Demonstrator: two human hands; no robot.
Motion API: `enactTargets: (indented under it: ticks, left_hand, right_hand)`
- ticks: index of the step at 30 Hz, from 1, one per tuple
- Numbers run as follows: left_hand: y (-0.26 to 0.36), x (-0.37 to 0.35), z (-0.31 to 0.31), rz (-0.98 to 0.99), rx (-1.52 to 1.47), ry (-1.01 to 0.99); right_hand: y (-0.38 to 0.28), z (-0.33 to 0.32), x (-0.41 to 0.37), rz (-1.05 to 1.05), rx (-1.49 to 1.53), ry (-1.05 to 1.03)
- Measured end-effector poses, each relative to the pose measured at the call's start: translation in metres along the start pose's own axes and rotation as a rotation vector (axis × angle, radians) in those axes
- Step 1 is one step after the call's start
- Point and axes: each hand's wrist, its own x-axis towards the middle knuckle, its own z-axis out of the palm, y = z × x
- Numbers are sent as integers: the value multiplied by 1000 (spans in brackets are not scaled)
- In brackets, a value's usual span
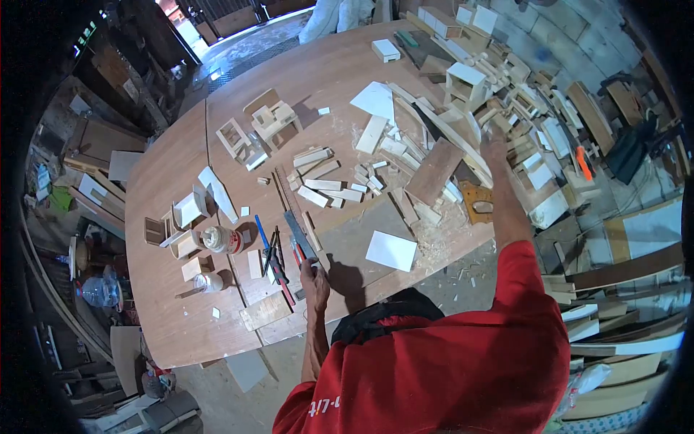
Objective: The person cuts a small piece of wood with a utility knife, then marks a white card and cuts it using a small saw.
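My left hand [314, 283] is low over the near edge of the table, its fingers closed at the end of a flat-bladed tool with a red handle [298, 252]. Beside it lie pliers [273, 254] and a blue-and-red bar-like tool [263, 235]. My right hand [494, 147] reaches across to the far right, into the pile of wood offcuts, next to a long curved strip [455, 132]. Its fingers are blurred. Below that forearm rests a handsaw's wooden handle [477, 203]. A white rectangular panel [391, 250] lies on the board in front of me.
Small wooden chair-like pieces [272, 119] stand at the far left. A jar with a red label [223, 239] and a smaller jar [210, 281] are at left. Short wood blocks [329, 189] lie mid-table. More boards [622, 267] are stacked at right.
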Motion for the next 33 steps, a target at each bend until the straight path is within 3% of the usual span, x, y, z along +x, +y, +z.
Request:
enactTargets:
  ticks: [4, 6, 8, 11, 13, 16, 17, 18, 19, 22, 25, 28, 30, 33]
  left_hand:
    - [-6, -10, -2, 54, 106, 115]
    - [-25, -6, -2, 44, 42, 159]
    - [-44, -2, -11, 113, 184, 285]
    - [-20, -6, -22, 65, 377, 329]
    - [-19, -3, -30, 81, 460, 387]
    - [-17, -1, -46, 20, 479, 408]
    - [-25, 3, -52, 74, 625, 473]
    - [-30, 7, -59, 129, 772, 534]
    - [-28, 14, -64, 35, 798, 526]
    - [-30, 25, -84, 105, 840, 559]
    - [-33, 33, -95, 63, 858, 504]
    - [-33, 37, -97, 77, 878, 439]
    - [-36, 39, -91, 176, 710, 355]
    - [-4, 29, -69, 105, 781, 215]
  right_hand:
    - [-4, -7, -7, 176, 213, -138]
    - [-26, -16, -38, 405, 360, -278]
    - [-57, -27, -68, 363, 387, -379]
    - [-109, -37, -117, 460, 352, -629]
    - [-153, -43, -152, 590, 823, -740]
    - [-224, -55, -182, 480, 735, -984]
    - [-252, -64, -183, 420, 719, -1052]
    - [-267, -57, -205, 301, 728, -984]
    - [-291, -68, -203, 381, 783, -1069]
    - [-336, -71, -222, 372, 813, -1120]
    - [-363, -71, -231, 198, 810, -1202]
    - [-381, -73, -240, 232, 847, -1246]
    - [-387, -72, -243, 213, 849, -1244]
    - [-392, -71, -250, 224, 876, -1254]
